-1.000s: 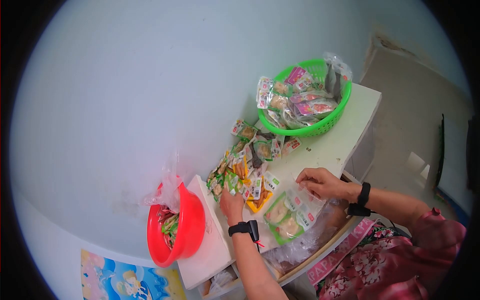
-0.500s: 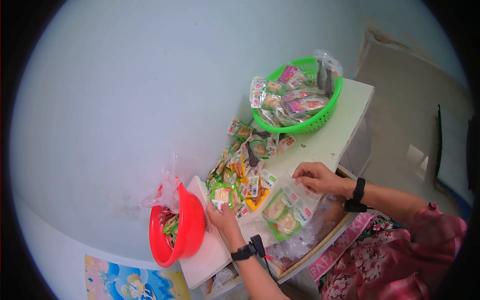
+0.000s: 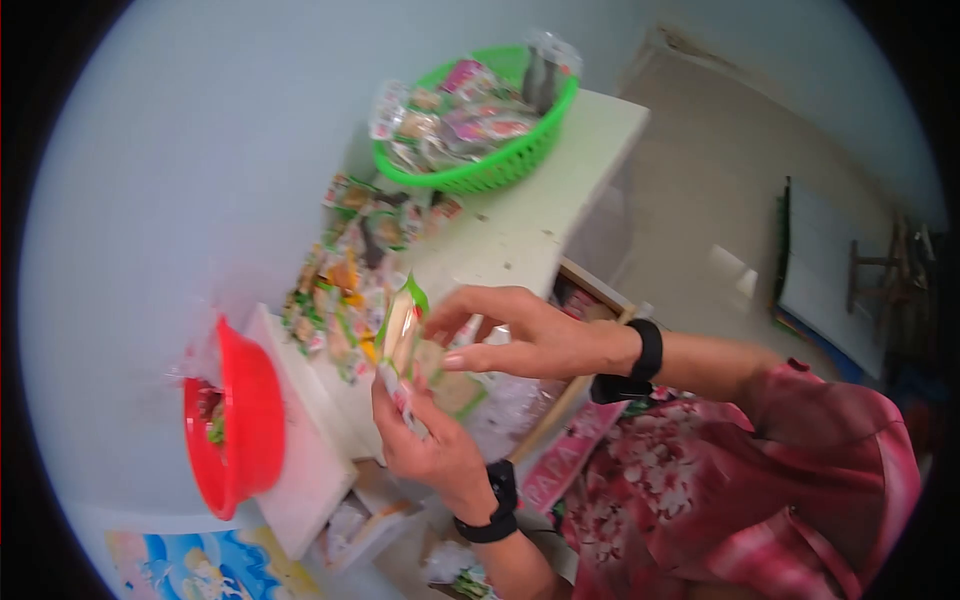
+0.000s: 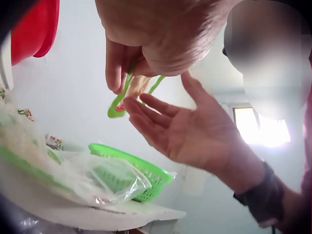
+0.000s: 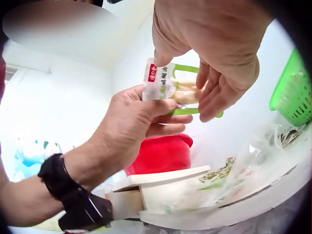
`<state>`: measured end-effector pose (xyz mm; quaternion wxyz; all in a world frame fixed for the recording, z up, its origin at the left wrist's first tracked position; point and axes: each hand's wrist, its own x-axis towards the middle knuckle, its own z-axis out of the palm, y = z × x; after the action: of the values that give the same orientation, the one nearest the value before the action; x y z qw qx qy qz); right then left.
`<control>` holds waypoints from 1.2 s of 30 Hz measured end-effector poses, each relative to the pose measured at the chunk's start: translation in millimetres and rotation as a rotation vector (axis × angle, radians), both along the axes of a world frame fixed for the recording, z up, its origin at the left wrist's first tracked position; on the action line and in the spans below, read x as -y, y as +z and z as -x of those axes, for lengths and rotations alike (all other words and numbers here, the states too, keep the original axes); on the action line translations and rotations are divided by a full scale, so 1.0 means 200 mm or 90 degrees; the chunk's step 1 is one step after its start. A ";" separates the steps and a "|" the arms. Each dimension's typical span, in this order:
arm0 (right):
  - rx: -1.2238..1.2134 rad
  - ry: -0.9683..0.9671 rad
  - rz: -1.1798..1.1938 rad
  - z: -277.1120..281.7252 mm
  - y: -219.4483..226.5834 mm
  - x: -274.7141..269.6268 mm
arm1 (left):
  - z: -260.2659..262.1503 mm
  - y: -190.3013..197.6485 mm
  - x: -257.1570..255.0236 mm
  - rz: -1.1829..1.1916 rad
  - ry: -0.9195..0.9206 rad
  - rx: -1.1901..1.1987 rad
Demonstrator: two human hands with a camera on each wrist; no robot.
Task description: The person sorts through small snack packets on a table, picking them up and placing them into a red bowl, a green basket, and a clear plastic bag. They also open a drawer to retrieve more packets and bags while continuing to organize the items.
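My left hand [image 3: 435, 455] pinches a small green-edged snack packet [image 3: 402, 325] by its white labelled end, with the packet raised above the table. Pale pieces show through its clear middle in the right wrist view. My right hand [image 3: 525, 330] is beside the packet, fingers extended and fingertips right at its far end. Behind and below the hands lies a clear plastic bag [image 4: 117, 175], partly hidden by them in the head view. A pile of small snack packets [image 3: 335, 275] lies on the white table [image 3: 500, 240] against the wall.
A green basket [image 3: 480, 178] full of packets stands at the table's far end. The red basin [image 3: 255, 430] with a few packets sits at the left end. An open drawer [image 3: 540, 420] holding clear plastic is below the table's front edge.
The left hand has lifted the packet from the pile and brought it toward the right hand. The right hand has left the clear bag and moved to the packet. The head view has shifted.
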<state>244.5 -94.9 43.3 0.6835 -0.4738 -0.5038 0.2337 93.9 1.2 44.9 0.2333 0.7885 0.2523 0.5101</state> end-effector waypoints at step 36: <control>-0.115 -0.111 0.183 -0.44 -0.32 0.15 | -0.28 -0.17 0.12 -0.081 0.062 -0.240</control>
<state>333.3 -125.6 -21.3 0.6689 -0.5853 -0.3589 0.2849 150.7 -22.4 11.8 0.1066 0.8699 0.2967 0.3794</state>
